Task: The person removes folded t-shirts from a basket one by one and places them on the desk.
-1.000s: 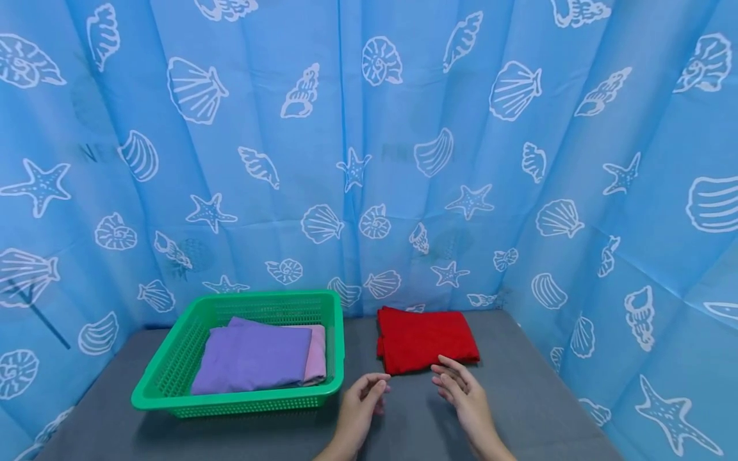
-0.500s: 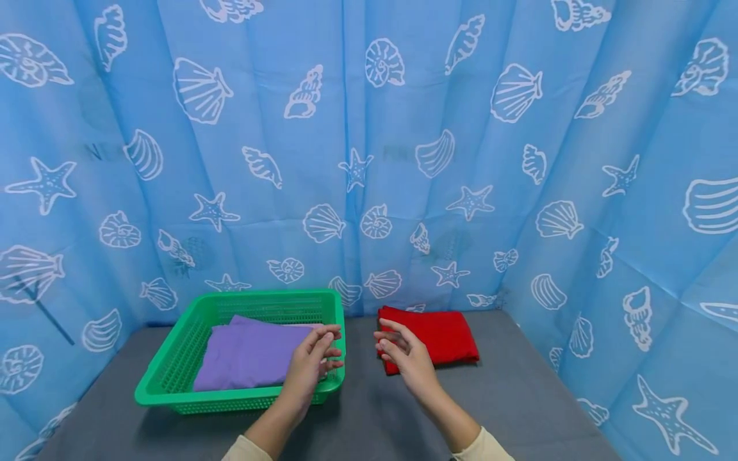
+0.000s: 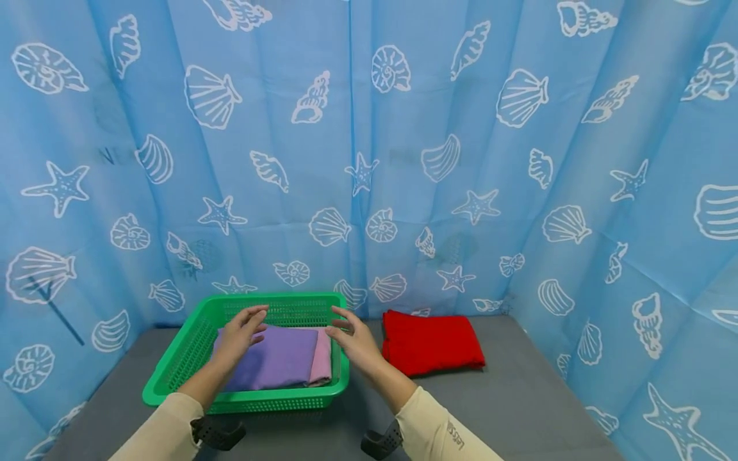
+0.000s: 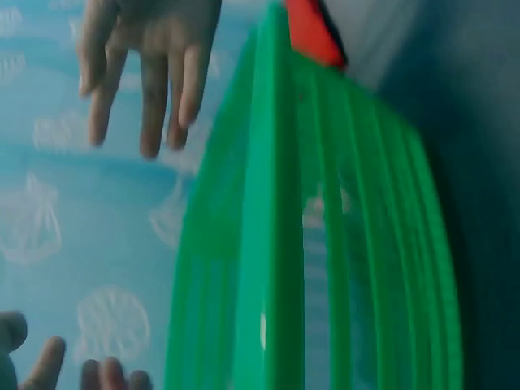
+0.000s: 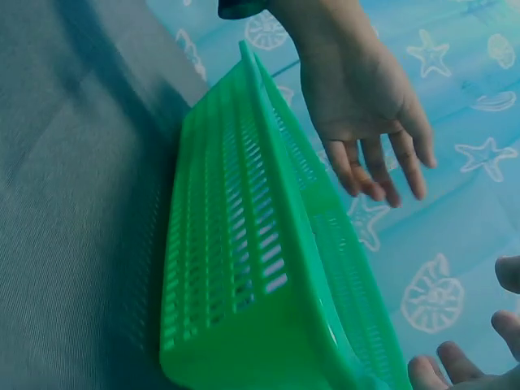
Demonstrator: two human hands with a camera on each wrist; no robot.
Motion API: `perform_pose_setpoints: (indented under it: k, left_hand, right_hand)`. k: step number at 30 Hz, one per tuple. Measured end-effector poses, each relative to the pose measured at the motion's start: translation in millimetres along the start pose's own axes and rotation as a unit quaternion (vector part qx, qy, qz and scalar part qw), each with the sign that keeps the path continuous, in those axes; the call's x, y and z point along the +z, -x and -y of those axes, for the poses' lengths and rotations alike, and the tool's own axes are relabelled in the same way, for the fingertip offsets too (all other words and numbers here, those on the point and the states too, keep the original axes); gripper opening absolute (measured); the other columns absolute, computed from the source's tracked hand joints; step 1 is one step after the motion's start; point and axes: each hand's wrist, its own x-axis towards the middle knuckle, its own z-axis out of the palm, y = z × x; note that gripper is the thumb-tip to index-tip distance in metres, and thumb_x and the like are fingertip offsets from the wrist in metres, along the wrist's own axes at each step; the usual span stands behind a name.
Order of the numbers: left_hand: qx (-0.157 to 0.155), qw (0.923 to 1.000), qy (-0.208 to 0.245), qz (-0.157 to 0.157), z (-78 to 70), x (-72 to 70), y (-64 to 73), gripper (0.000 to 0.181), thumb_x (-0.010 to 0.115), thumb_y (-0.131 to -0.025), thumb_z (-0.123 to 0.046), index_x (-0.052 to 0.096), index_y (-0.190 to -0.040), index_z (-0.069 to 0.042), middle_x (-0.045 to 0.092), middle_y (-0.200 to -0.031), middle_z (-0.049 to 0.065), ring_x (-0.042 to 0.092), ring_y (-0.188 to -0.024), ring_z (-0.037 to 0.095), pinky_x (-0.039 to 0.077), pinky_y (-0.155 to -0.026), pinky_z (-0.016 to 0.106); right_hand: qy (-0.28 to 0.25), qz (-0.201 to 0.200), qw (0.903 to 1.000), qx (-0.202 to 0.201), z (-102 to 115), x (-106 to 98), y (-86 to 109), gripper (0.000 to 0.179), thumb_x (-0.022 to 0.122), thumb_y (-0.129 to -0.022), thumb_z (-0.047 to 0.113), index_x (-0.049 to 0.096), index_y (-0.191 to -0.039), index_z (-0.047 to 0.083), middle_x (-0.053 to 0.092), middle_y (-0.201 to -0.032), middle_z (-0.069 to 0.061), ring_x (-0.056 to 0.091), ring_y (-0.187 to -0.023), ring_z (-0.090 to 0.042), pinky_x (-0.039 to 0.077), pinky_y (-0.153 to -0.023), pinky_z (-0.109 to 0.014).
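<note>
A green plastic basket with slotted walls holds a folded purple cloth lying over a pink cloth. Over the basket's left part hovers my left hand, its fingers loosely bent around nothing. My right hand is above the basket's right rim, thumb and fingers apart, palm facing the left hand. Both hands show above the rim in the wrist views, the left hand in the right wrist view and the right hand in the left wrist view. Beyond my right wrist lies a folded red cloth.
A grey table surface carries the basket and the red cloth. Behind it and along the sides hangs a blue curtain with white shells and starfish. Black straps sit at both wrists below cream sleeves.
Both hands have moved left, away from the red cloth and over the basket. The sleeves and wrist straps have come into view. Basket and cloths have stayed in place.
</note>
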Motion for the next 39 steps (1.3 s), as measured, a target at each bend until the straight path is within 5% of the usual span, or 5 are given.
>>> perform_pose_setpoints:
  k: [6,12,21,33,39]
  left_hand:
    - [-0.044,0.9926,-0.113,0.004,28.4,-33.4,-11.8,0.074,0.04,-0.085,-0.06,0.032,-0.138,-0.008,0.031,-0.137,0.023,0.034,-0.121,0.04,0.036,-0.092,0.051]
    - [-0.068,0.9839,-0.165,-0.009,52.5,-52.6,-17.6,0.076,0.041,-0.087,-0.057,0.028,-0.139,-0.003,0.02,-0.139,0.031,0.021,-0.124,0.046,0.026,-0.094,0.058]
    - [-0.111,0.979,-0.17,-0.024,70.1,-63.1,-16.4,0.078,0.044,-0.089,-0.052,0.021,-0.14,0.003,0.012,-0.138,0.036,0.015,-0.124,0.049,0.021,-0.096,0.059]
    - [-0.122,0.9778,-0.17,-0.009,73.6,-62.4,-18.4,0.067,0.051,-0.09,-0.036,0.024,-0.138,0.002,0.012,-0.138,0.036,0.014,-0.123,0.051,0.02,-0.095,0.061]
    - [-0.133,0.9766,-0.169,-0.001,76.9,-62.8,-19.9,0.069,0.054,-0.088,-0.037,0.025,-0.14,-0.001,0.01,-0.139,0.035,0.012,-0.122,0.053,0.02,-0.093,0.064]
  right_hand:
    - [0.008,-0.023,0.9994,0.025,-10,23,-14.1,0.048,0.057,-0.089,0.026,0.042,-0.134,0.016,0.045,-0.126,-0.017,0.047,-0.112,-0.033,0.042,-0.088,-0.043]
    - [0.008,-0.057,0.9974,0.043,-21,40,-23.2,0.048,0.06,-0.087,0.017,0.045,-0.132,0.012,0.044,-0.124,-0.022,0.044,-0.113,-0.036,0.043,-0.087,-0.042]
    - [0.073,-0.012,0.9889,0.129,-27,51,-33.2,0.056,0.06,-0.087,0.017,0.036,-0.137,0.01,0.033,-0.135,-0.025,0.037,-0.118,-0.04,0.038,-0.087,-0.051]
    - [0.078,-0.061,0.9795,0.176,-43,63,-41.8,0.062,0.062,-0.084,0.01,0.032,-0.137,0.002,0.031,-0.135,-0.027,0.037,-0.117,-0.043,0.04,-0.087,-0.048]
    - [0.082,-0.087,0.9772,0.175,-48,68,-42.0,0.06,0.063,-0.082,0.006,0.036,-0.136,0.005,0.034,-0.134,-0.025,0.044,-0.11,-0.039,0.047,-0.072,-0.042]
